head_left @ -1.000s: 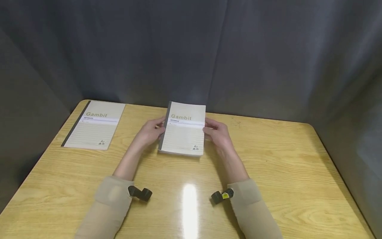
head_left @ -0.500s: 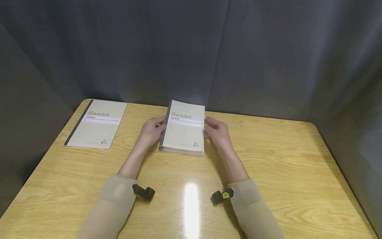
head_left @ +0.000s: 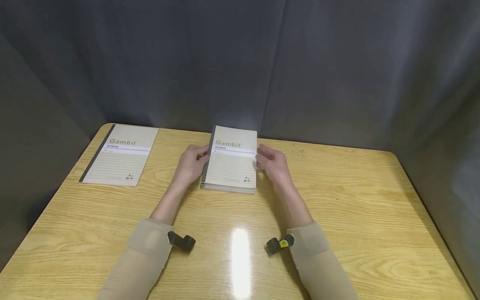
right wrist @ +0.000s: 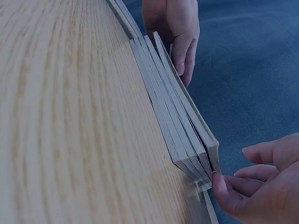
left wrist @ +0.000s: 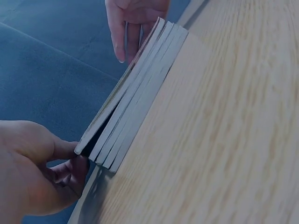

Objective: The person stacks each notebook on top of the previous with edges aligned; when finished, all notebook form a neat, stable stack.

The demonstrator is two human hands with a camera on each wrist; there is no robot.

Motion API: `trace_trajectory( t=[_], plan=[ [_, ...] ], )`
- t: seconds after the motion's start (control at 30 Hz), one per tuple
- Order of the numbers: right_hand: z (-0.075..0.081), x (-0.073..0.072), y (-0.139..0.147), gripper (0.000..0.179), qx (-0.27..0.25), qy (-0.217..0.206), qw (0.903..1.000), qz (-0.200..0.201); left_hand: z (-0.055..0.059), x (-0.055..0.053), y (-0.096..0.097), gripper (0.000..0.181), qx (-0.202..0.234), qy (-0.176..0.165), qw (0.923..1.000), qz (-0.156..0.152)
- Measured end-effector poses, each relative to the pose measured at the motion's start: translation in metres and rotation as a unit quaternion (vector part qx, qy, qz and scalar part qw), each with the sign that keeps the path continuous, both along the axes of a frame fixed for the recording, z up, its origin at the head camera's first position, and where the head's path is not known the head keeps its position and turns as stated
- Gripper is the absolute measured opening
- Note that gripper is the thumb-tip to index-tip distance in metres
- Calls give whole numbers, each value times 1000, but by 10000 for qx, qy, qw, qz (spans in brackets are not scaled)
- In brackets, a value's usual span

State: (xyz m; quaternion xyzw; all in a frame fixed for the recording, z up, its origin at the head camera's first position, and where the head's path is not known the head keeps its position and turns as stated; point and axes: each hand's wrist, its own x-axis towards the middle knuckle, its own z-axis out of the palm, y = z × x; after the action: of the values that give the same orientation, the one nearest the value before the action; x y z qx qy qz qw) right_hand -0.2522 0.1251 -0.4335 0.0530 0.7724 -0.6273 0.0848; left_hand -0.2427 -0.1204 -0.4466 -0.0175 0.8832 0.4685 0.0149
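Note:
A stack of several A5 notebooks [head_left: 232,166] with pale lined covers and dark spines lies at the table's far middle. In the left wrist view the page edges [left wrist: 140,98] show, with a wedge-shaped gap under the top notebook. My left hand [head_left: 189,164] pinches that top notebook at its spine edge, thumb [left wrist: 63,148] at the corner and fingers curled below. On the other side, my right hand [head_left: 274,164] is beside the stack, fingers loosely spread. In the right wrist view its thumb [right wrist: 224,191] is right at the top notebook's edge.
Another matching notebook [head_left: 120,156] lies at the table's far left. Behind the wooden table [head_left: 356,216] hangs a dark curtain [head_left: 240,62], close to the far edge. Black wrist cameras [head_left: 181,241] sit on both sleeves.
The stack's layered front edges have come into view below the top cover, which sits slightly farther back. My right thumb has slipped back from the cover to its edge.

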Motion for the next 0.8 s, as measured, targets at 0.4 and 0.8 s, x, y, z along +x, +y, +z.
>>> trace_trajectory(
  t=[0.4,0.8],
  plan=[
    [7,5,-1,60,158,-195,9996,138,6,0,-5,56,461,-445,9979,-95],
    [17,15,-13,63,-397,-738,9947,595,12,3,6,62,1284,-1218,9832,-444]
  ],
)
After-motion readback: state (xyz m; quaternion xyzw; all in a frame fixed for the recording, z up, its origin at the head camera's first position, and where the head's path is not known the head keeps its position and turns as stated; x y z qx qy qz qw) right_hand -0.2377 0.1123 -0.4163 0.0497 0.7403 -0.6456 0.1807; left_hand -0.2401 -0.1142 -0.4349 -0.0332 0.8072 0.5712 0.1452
